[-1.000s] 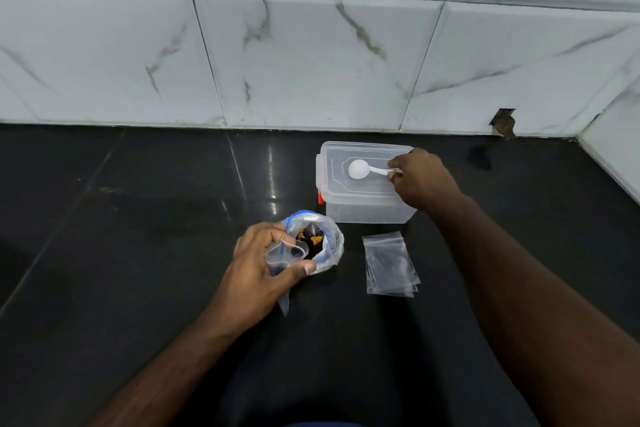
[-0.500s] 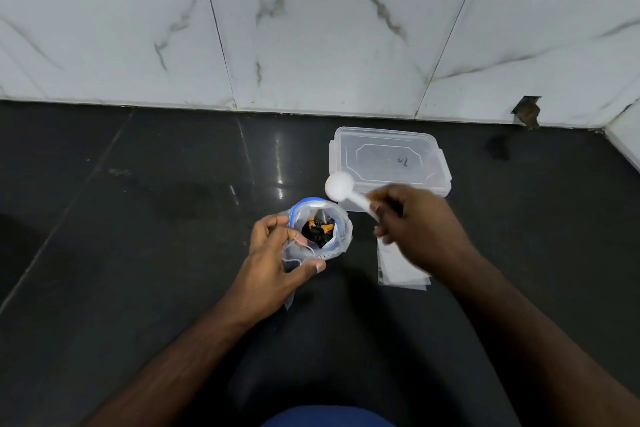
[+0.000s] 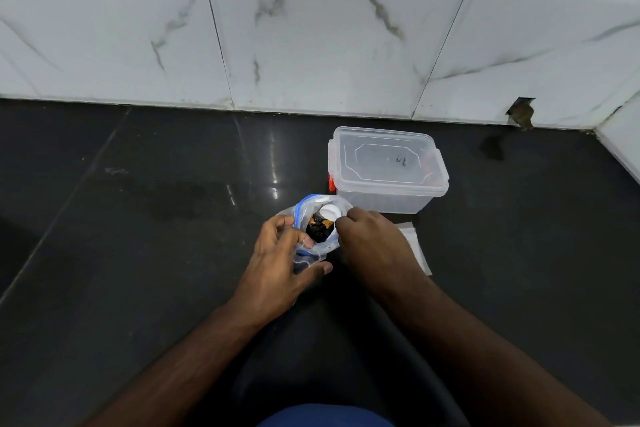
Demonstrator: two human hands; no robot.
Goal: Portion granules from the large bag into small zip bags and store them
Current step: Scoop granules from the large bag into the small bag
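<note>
Step in hand: scooping. The white spoon (image 3: 329, 211) is lowered bowl-first into the mouth of the large bag (image 3: 317, 229); no granules are visibly lifted yet.
Large bag: clear plastic with a blue zip rim, standing open on the black counter (image 3: 138, 236), just in front of the near left corner of the clear lidded box (image 3: 388, 168).
Granules: dark with orange bits (image 3: 318, 227), visible low inside the bag, under and beside the spoon bowl.
Left hand: left hand (image 3: 280, 260) grips the bag from its near left side, fingers curled round the plastic, thumb pressed to the bag's lower front; this holds the mouth open.
Right hand: right hand (image 3: 370, 239) pinches the spoon handle at the bag rim. The handle itself is hidden by the fingers, so the exact pinch cannot be told.
Small zip bags: a flat stack (image 3: 417, 250) lies on the counter to the right, partly under the right wrist, near the box front. None is open or in a hand.
Storage box: lid on; red latch at the left end.
Progress: judged early in a portion; nothing is seen filled.
Next move calls for: a level lift of the loaded spoon clear of the rim, then an opened small bag held steady beneath it. The left hand probably has to free itself for that.
Risk: the soft bag may slump once released and spill.
</note>
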